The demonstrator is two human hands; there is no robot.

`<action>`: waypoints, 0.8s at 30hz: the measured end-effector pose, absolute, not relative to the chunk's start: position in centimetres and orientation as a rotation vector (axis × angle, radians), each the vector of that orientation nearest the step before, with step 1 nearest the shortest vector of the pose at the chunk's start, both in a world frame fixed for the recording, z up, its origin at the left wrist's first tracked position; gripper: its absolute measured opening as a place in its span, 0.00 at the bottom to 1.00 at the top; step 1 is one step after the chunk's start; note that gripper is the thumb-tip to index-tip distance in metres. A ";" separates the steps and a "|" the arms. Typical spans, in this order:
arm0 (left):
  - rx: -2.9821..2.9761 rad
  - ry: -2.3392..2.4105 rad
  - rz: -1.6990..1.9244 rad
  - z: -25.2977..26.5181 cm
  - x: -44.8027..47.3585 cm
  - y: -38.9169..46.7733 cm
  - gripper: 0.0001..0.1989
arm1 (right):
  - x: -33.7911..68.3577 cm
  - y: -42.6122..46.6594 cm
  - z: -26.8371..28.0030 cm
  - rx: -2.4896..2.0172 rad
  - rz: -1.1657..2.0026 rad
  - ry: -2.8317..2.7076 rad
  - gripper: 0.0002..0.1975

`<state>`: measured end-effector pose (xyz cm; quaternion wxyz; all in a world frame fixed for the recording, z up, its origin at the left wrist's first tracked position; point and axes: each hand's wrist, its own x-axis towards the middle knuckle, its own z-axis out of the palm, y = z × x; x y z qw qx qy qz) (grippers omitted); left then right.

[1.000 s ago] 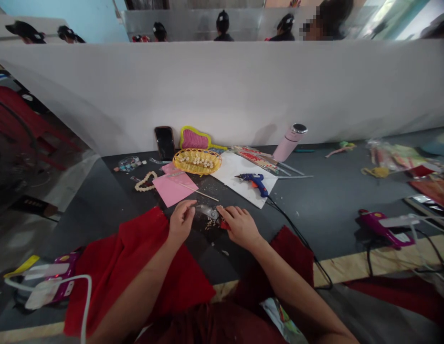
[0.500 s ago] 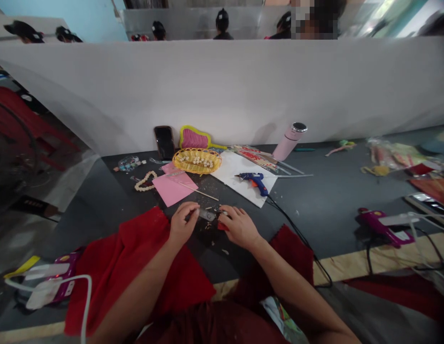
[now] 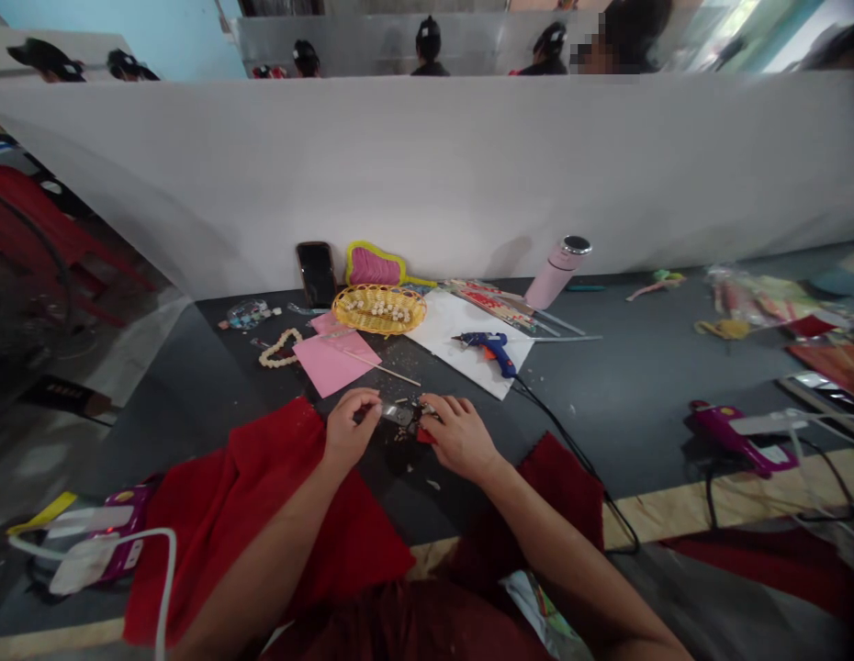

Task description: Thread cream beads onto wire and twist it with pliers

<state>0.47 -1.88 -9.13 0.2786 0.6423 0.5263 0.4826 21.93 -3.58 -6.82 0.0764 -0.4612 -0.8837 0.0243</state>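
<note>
One red-handled metal tool [image 3: 402, 416] low over the dark grey desk [image 3: 647, 367], at centre front, between left hand [image 3: 351, 427] and right hand [image 3: 460, 436]. Right fingers curled round the handle end, gripping, most of it hidden. Left thumb and forefinger drawn together at the opposite end; too small to tell whether pinching anything.

Chief risk, in judgement: nipped or scraped left fingertips, from bare skin just beside the metal head and any hard squeeze or slip on the right. Working edge not readable. Next: pale crumbs [image 3: 399, 433] scattered around the tool, liable to skitter with a sudden snap or sweep. Thin wooden stick [image 3: 389, 370] partly over pink paper [image 3: 331, 367]; easily rolled by a forward nudge.

Farther out: blue glue gun [image 3: 492, 352] lying on white sheet [image 3: 461, 367]; possible burn or smear if hot, heat not visible. Black cord [image 3: 556, 425] near right forearm [image 3: 544, 523]: snag from an elbow swing, gun dragged along. Yellow wicker basket [image 3: 378, 326] with small pale beads [image 3: 389, 313]: spill only from a hard bump. Red cloth [image 3: 241, 468] beneath left forearm [image 3: 275, 542]: likely to bunch if pulled.
</note>
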 end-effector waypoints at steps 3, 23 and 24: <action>1.648 1.414 1.297 -9.4 0.5 -1.9 0.04 | 21.9 -3.5 -6.8 -1.381 0.089 -2.652 0.10; 1.646 1.425 1.286 -9.8 0.5 -1.6 0.05 | 22.1 -3.5 -7.4 -1.308 0.028 -2.625 0.10; 1.605 1.423 1.296 -9.9 0.5 -1.5 0.06 | 22.1 -3.5 -7.5 -1.302 0.036 -2.621 0.11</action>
